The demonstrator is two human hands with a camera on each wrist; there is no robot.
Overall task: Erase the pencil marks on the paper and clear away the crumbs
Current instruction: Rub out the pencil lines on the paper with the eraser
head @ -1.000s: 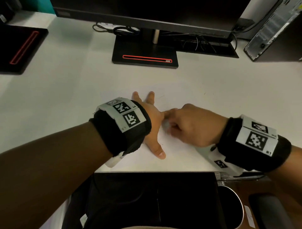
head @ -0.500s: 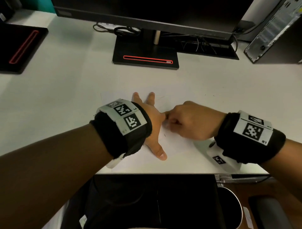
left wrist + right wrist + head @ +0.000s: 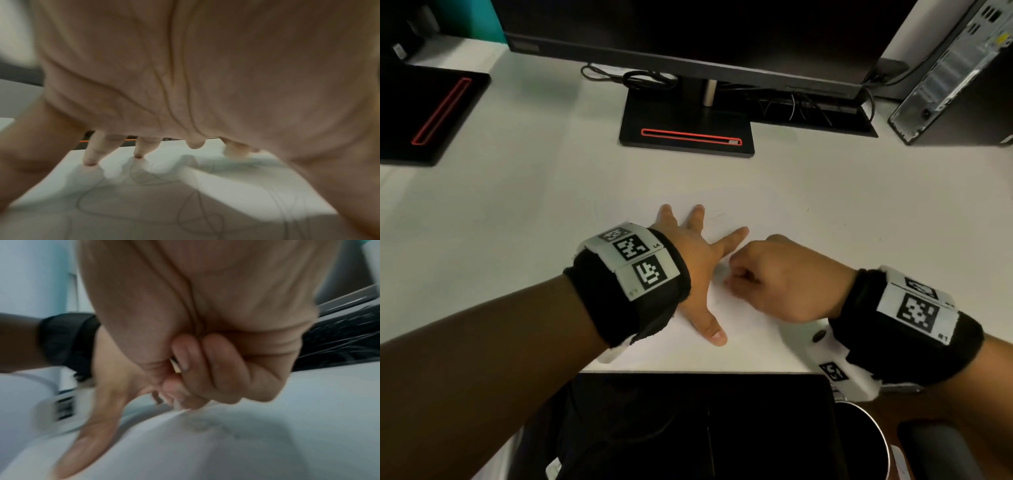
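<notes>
A white sheet of paper (image 3: 750,346) lies on the white desk near its front edge. Thin looping pencil marks (image 3: 191,203) cross the paper (image 3: 236,186) under my palm. My left hand (image 3: 698,260) lies flat on the sheet with its fingers spread, fingertips (image 3: 89,160) pressing down. Just right of it, my right hand (image 3: 777,277) is curled, knuckles up, on the paper. In the right wrist view its fingers (image 3: 205,369) pinch a small whitish eraser (image 3: 176,368), mostly hidden, above smudged grey marks (image 3: 203,425). I can make out no crumbs.
A black monitor stand (image 3: 686,126) with a red slot stands at the back centre, with cables (image 3: 640,77) behind it. A black pad (image 3: 431,113) lies at the back left and a computer tower (image 3: 962,78) at the back right. A round metal-rimmed container (image 3: 876,442) sits below the desk edge.
My right hand has slid to the right, away from my left index finger, which now shows in full. The left hand has stayed flat on the paper.
</notes>
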